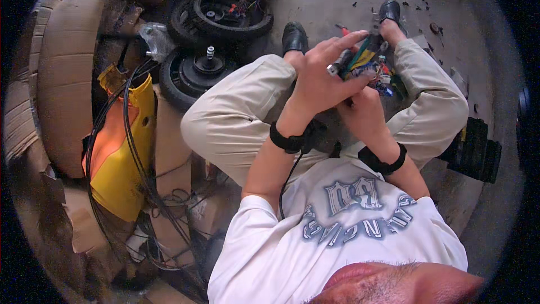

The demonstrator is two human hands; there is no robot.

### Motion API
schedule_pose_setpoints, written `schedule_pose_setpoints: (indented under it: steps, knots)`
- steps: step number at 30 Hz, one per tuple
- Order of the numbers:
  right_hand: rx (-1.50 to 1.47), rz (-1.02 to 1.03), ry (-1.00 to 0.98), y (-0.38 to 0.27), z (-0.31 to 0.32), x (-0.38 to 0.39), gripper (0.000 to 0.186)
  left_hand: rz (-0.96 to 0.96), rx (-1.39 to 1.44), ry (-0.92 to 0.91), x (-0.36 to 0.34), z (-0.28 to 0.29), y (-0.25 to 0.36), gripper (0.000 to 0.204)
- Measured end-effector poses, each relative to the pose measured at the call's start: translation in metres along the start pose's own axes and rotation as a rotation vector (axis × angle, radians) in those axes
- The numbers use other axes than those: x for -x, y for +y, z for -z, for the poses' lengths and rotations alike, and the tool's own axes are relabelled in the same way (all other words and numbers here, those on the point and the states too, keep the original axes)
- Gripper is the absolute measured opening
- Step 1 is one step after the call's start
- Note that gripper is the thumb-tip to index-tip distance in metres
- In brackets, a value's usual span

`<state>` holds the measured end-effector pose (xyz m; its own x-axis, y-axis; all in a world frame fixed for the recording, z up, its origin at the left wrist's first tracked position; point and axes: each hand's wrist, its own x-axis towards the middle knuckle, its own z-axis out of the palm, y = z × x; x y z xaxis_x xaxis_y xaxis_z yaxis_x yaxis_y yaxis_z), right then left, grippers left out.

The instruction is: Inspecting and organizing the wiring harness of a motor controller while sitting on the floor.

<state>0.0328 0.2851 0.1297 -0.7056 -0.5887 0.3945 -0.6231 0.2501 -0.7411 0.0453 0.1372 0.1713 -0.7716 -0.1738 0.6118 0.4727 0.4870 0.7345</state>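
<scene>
Beyond the left hand (318,83) and right hand (364,114), hold too hidden to tell, thin multicoloured plastic-coated wires (385,75) look light, floppy, best grasped bunched.

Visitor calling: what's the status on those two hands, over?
Left hand, right hand at coloured wires, grips unclear. Wires bunched between legs. Left hand partly blocks view of right; wheels off to the left.

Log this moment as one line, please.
left hand: at coloured wires | right hand: close beside left, grip unclear | nearby: black wheels, left side
</scene>
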Motion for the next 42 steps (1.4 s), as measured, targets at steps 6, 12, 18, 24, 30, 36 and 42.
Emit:
schedule_pose_setpoints:
  steps: [6, 12, 18, 24, 30, 36, 42]
  knots:
    - [-0.012, -0.065, 0.047, -0.011, 0.001, -0.004, 0.021, 0.001, -0.103, 0.004, 0.031, 0.024, 0.004, 0.065]
    - [0.028, -0.063, 0.042, -0.024, 0.009, 0.002, 0.025, 0.134, -0.264, 0.079, 0.068, 0.034, 0.009, 0.059]
    - [0.094, 0.039, 0.054, -0.020, 0.014, 0.014, 0.028, 0.111, -0.338, -0.030, 0.078, 0.032, 0.005, 0.057]
    - [0.089, -0.017, 0.009, -0.016, 0.020, 0.033, 0.014, 0.070, -0.305, -0.126, 0.077, 0.036, 0.006, 0.051]
    - [0.088, 0.038, 0.007, -0.007, 0.023, 0.030, 0.020, 0.085, -0.278, -0.178, 0.072, 0.034, 0.009, 0.052]
    - [-0.004, 0.053, -0.001, 0.001, 0.024, 0.017, 0.040, 0.212, -0.243, -0.155, 0.068, 0.029, 0.008, 0.050]
    - [-0.071, 0.018, -0.043, -0.016, 0.032, 0.008, 0.042, 0.202, -0.262, -0.106, 0.067, 0.028, 0.005, 0.046]
